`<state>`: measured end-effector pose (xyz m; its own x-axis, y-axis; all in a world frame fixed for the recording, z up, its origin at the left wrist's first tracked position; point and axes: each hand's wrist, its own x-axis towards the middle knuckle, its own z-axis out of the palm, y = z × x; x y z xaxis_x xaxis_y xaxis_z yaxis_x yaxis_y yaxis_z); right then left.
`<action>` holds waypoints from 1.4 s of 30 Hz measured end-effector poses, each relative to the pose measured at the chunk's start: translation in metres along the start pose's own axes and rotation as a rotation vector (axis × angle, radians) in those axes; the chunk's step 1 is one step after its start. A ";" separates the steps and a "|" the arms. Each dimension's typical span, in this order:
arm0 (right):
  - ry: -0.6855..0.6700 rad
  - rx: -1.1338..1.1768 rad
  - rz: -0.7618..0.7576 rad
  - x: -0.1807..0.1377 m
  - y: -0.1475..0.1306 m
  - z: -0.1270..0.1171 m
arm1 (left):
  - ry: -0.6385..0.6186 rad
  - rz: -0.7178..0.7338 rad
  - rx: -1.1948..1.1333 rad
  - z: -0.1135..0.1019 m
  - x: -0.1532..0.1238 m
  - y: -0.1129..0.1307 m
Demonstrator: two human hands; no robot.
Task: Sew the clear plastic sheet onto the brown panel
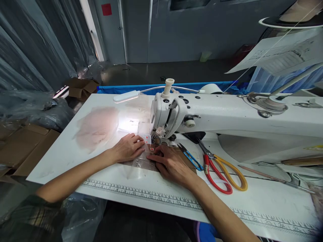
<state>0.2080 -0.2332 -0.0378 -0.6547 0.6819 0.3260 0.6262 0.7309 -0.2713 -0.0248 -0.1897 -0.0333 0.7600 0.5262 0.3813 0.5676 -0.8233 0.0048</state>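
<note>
A clear, sheer piece of material (145,163) with small red marks lies on the white sewing table, by the needle area of a white sewing machine (166,111). My left hand (130,148) rests on its left part, palm down, with the fingers stretched toward the presser foot. On the right part, my right hand (171,163) presses down with spread fingers, its index finger pointing left. The fingertips of the two hands are a short way apart. Whether the material sits under the presser foot I cannot tell.
Right of my right hand lie blue thread snips (191,158) and scissors (222,168) with red and yellow handles. A sheer pinkish piece (97,127) is at the table's left. A printed ruler (151,198) runs along the front edge. Cardboard boxes (27,148) stand left of the table.
</note>
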 end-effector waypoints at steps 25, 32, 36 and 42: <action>0.006 -0.025 -0.021 0.000 0.000 0.001 | -0.049 -0.015 0.186 0.003 -0.006 0.008; 0.009 -0.024 -0.019 -0.002 0.000 0.004 | -0.088 -0.077 0.134 0.000 -0.006 0.015; 0.024 -0.088 -0.035 0.000 0.002 0.004 | -0.105 -0.054 0.149 0.003 0.003 0.012; 0.027 -0.172 -0.006 0.003 0.005 0.006 | -0.141 0.010 0.120 0.008 0.021 -0.007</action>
<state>0.2065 -0.2271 -0.0431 -0.6484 0.6752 0.3517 0.6871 0.7179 -0.1114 -0.0101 -0.1709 -0.0323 0.7977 0.5500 0.2473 0.5873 -0.8016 -0.1116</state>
